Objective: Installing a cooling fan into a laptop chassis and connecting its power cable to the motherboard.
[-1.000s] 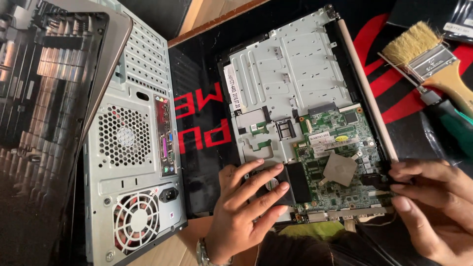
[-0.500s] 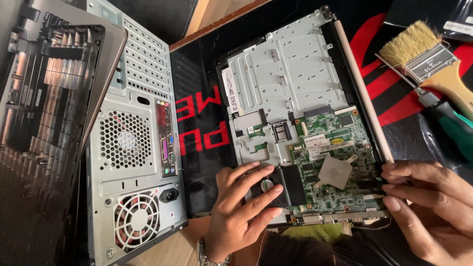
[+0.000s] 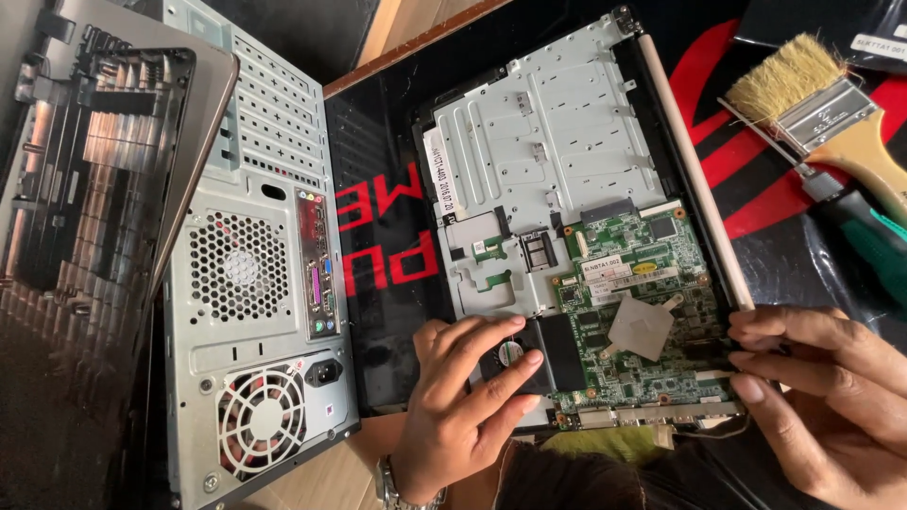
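Observation:
An opened laptop base [image 3: 557, 161] lies on a black and red mat, its silver metal plate at the far end and a green circuit board [image 3: 652, 321] at the near end. My left hand [image 3: 463, 416] rests flat on the black cooling fan [image 3: 529, 354] at the board's left corner, fingers spread. My right hand [image 3: 822, 397] presses its fingertips against the right edge of the board and chassis. A grey square pad [image 3: 642, 329] sits on the board between both hands.
A grey desktop tower [image 3: 255, 283] lies on its side at the left, rear ports and fan grille showing. A dark laptop cover panel [image 3: 85, 236] leans over it. A paintbrush [image 3: 822, 104] and a green-handled screwdriver [image 3: 850, 227] lie at the right on the mat [image 3: 387, 236].
The view has shifted slightly; the laptop and tower appear a little lower and to the right. Both hands stay on the board's near corners with hardly any movement.

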